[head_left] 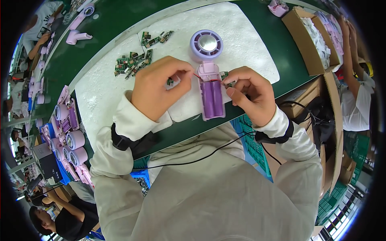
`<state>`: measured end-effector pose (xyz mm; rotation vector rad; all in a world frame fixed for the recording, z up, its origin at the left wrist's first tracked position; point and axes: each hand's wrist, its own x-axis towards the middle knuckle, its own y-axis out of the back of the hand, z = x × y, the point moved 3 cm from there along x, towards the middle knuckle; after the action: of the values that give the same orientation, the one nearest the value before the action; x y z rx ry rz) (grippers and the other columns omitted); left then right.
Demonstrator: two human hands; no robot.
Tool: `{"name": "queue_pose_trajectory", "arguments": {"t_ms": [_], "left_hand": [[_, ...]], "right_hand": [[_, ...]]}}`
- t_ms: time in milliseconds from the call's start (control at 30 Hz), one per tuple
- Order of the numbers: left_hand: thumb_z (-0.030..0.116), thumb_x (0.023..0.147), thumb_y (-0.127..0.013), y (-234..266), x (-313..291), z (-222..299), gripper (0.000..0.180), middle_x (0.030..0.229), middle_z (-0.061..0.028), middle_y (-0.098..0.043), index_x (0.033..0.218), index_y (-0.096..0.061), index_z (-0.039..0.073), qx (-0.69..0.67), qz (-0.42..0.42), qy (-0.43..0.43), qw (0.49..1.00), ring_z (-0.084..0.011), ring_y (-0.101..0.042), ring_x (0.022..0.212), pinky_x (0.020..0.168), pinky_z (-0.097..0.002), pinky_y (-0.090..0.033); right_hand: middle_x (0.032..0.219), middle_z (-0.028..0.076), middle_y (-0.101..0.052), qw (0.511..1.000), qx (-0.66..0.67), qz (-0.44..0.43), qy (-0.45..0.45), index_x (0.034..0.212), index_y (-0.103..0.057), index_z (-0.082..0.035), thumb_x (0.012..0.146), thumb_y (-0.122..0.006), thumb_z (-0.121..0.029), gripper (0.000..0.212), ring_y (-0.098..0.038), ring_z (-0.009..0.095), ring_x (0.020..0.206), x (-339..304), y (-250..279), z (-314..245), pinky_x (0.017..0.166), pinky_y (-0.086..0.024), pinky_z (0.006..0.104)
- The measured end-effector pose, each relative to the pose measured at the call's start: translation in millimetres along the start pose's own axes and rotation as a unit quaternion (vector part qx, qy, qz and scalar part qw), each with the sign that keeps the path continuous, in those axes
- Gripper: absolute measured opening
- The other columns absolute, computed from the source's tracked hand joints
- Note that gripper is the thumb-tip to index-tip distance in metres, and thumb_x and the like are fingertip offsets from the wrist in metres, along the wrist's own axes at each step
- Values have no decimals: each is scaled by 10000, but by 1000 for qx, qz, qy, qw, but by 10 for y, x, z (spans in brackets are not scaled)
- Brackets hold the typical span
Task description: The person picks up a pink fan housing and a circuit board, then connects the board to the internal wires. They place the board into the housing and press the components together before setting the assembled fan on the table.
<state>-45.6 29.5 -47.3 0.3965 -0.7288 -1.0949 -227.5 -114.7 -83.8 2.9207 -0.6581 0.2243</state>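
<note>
A lilac handheld fan (205,66) lies with its round head away from me and its handle open toward me. Two purple battery cells (212,100) sit side by side in the handle. To the left of the handle, my left hand (163,82) pinches a thin red wire (196,75) between thumb and fingertips. My right hand (253,92) is at the handle's right side, fingers curled in beside the top of the cells. Whatever its fingertips hold is too small to make out. A small green circuit board (224,74) shows just beyond those fingertips.
White foam sheets (249,44) cover much of the green table (291,92). Small circuit boards (132,64) lie piled beyond my left hand. Several fan parts (74,140) crowd the left edge. An open carton (307,40) stands at right; a black cable (201,160) crosses my lap.
</note>
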Motion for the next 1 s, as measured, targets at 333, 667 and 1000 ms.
{"name": "queue_pose_trajectory", "arguments": {"t_ms": [333, 667, 1000], "left_hand": [[48, 836, -741, -3, 35, 15, 159, 869, -93, -679, 981, -682, 24, 11, -19, 6, 1000, -217, -650, 714, 671, -287, -525], [105, 890, -714, 74, -29, -86, 153, 927, -88, -671, 1033, -691, 57, -29, -22, -4, 999, -252, -662, 771, 672, -342, -531], [100, 933, -683, -87, -48, -15, 99, 991, -107, -620, 1009, -650, 46, -42, -4, -32, 999, -286, -650, 897, 758, -365, -531]], "right_hand": [[1104, 83, -655, 998, -24, -28, -53, 1142, -631, 17, 917, -600, 58, 230, -569, 59, 679, -29, 39, -20, 665, -458, 206], [1014, 57, -626, 999, -18, -25, -12, 1137, -627, 11, 931, -629, -12, 208, -548, 62, 669, 11, -22, 1, 618, -452, 210], [1082, 75, -582, 999, -35, 11, 5, 1099, -605, -3, 938, -590, 8, 162, -515, 64, 648, -86, 24, 98, 569, -419, 210]]}}
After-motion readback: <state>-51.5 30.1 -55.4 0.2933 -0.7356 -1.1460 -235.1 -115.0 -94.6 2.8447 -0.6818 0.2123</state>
